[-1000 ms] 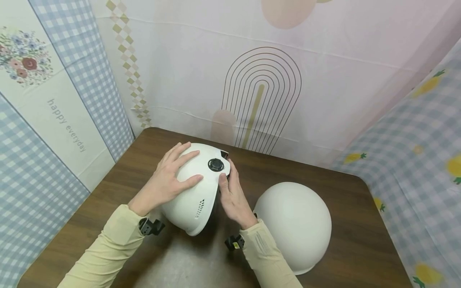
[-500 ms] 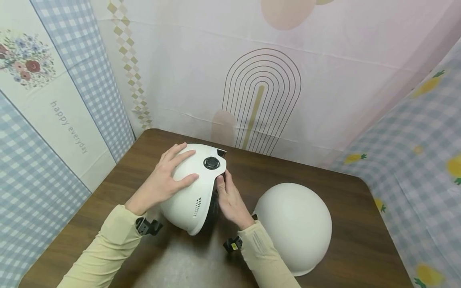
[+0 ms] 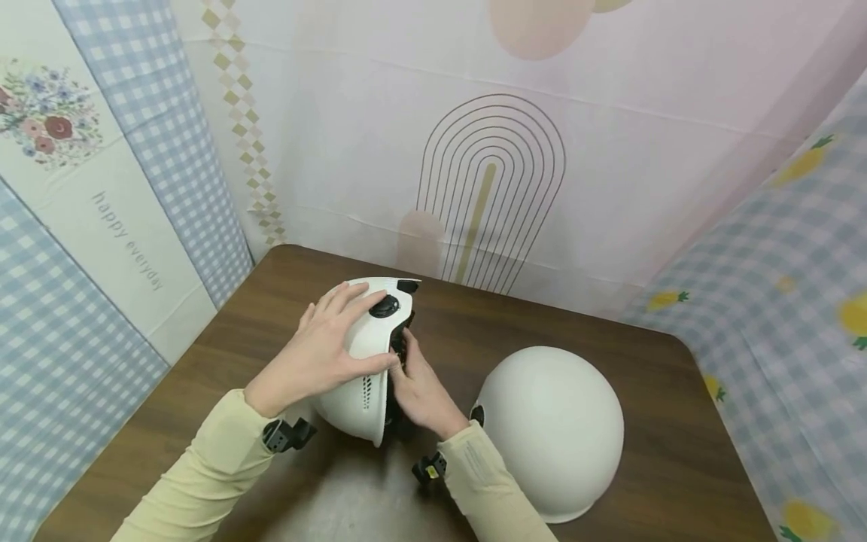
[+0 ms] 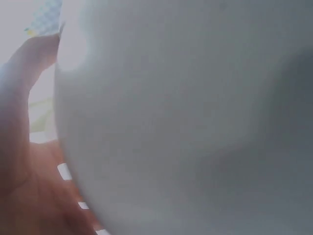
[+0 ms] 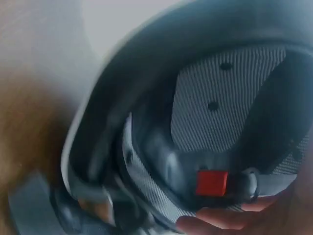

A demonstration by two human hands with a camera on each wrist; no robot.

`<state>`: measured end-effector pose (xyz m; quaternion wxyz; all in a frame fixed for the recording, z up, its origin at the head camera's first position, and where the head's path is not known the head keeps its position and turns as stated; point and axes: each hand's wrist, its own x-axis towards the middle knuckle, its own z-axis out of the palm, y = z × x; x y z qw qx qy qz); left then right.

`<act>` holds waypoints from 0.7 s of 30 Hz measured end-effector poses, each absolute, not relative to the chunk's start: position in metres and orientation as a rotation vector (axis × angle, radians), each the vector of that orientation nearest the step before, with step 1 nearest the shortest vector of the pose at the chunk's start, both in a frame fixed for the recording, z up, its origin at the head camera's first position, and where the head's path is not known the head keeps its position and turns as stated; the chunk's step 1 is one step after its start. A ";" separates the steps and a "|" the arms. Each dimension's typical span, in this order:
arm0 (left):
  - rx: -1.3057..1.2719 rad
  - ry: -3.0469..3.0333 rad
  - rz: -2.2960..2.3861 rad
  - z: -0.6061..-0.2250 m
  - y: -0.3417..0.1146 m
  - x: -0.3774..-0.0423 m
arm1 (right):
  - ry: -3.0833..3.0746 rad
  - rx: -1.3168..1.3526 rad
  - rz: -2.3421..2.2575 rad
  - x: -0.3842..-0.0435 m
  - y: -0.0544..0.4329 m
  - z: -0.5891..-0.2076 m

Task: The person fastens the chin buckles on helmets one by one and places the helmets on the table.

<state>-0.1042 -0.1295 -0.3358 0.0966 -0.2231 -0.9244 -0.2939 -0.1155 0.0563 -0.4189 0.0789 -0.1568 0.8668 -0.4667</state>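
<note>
A white helmet (image 3: 369, 337) lies tilted on its side, its opening facing right. It has a black round knob (image 3: 384, 306) and a row of vent slots (image 3: 366, 393). My left hand (image 3: 323, 355) grips the shell, fingers spread over the top and thumb across to the rim. At the opening, my right hand (image 3: 421, 390) holds the rim, thumb uppermost; part of its hold is hidden. The right wrist view shows the grey ribbed lining (image 5: 215, 107) and a red buckle piece (image 5: 212, 183) on a strap, close to the right fingertips. White shell fills most of the left wrist view.
A second white helmet (image 3: 552, 433) rests dome-up beside my right forearm. Both are on a brown wooden table (image 3: 650, 421). A patterned cloth (image 3: 339, 128) hangs behind the table's far edge, with checked cloths at both sides.
The helmet has turned so its opening faces more to the right. My left hand has slid along the shell, its thumb reaching the rim. My right hand has moved slightly left with the rim.
</note>
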 end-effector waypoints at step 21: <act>-0.469 -2.700 -1.007 -0.344 -0.121 -0.102 | 2.499 -0.489 -1.293 -0.116 0.061 -0.440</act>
